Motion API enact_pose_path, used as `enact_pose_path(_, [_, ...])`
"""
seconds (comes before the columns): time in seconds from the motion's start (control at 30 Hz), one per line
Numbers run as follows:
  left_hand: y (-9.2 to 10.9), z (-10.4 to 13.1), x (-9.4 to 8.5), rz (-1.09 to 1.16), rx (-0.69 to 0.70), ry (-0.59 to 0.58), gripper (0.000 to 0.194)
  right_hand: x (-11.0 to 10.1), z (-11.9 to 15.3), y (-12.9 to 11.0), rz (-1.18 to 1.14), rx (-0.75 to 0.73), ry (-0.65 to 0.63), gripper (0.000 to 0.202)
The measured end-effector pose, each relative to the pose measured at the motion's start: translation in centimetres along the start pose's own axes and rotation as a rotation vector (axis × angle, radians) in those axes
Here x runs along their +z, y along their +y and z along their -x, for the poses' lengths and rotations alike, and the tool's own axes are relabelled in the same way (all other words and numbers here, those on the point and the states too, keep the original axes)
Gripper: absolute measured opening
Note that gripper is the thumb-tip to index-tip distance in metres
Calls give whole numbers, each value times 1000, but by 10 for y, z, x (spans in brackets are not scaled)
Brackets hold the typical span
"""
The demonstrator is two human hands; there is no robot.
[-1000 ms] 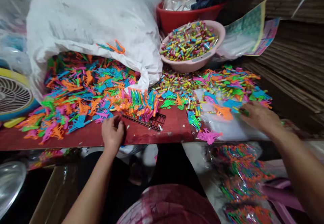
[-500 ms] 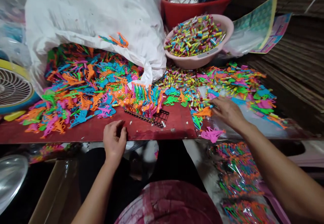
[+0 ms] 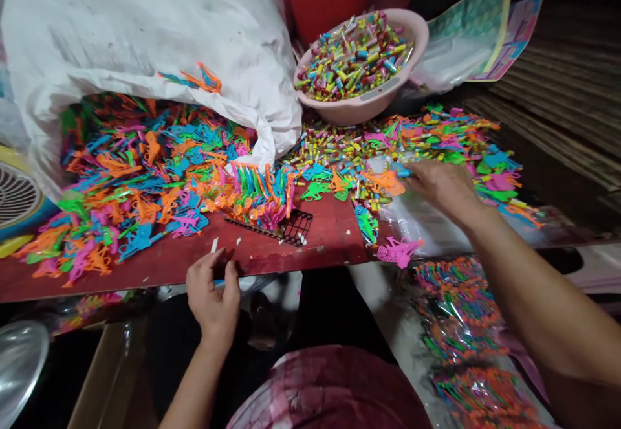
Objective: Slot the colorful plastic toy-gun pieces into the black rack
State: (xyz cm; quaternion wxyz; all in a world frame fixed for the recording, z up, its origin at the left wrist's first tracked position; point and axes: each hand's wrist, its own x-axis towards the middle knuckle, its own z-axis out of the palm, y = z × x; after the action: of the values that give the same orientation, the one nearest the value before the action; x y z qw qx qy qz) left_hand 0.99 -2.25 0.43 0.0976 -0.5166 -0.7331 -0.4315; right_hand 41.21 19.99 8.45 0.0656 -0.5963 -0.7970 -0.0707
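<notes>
My left hand (image 3: 213, 293) rests at the front edge of the red table (image 3: 330, 235), fingers loosely bent, thumb apart, holding nothing. My right hand (image 3: 444, 189) reaches over the heap on the right, its fingers pressed together; what they hold is hidden. Beside its fingertips are an orange plastic toy piece (image 3: 387, 183) and a blue one. A pink piece (image 3: 400, 252) lies at the table edge. Between the hands, a dense row of colourful toy pieces (image 3: 257, 193) stands on a black grid rack (image 3: 297, 228).
A white sack (image 3: 160, 21) spills plastic pieces (image 3: 140, 170) at the left. Small coloured tubes fill a pink basin (image 3: 349, 109), with a red basin (image 3: 354, 8) behind. Printed bags (image 3: 519, 41) lie at the back right. Packed bags (image 3: 490, 390) are below the table; a fan (image 3: 17, 199) stands far left.
The view has shifted, so most things sit further left. An orange piece near my right fingertips is now further back on the table. My left hand stays at the edge, its thumb still apart.
</notes>
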Motion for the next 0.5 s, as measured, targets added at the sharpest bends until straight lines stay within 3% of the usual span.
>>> enact_pose_path(0.1, [21,7,2,53,62,-13,26,-4,2,2,-2,-57,16,29])
enact_pose_path(0.2, [44,10,5,148,116,-51,24,-7,9,-2,-184,-116,79,28])
enact_pose_path(0.3, [68,12,8,298,125,-168,23,-8,24,-21,-435,-172,77,27])
enact_pose_path(0.4, [92,16,11,544,12,-383,29,-11,49,-58,-731,-302,-66,33])
enact_pose_path(0.5, [108,23,10,902,-223,-592,50,-15,76,-101,-932,-529,-356,33])
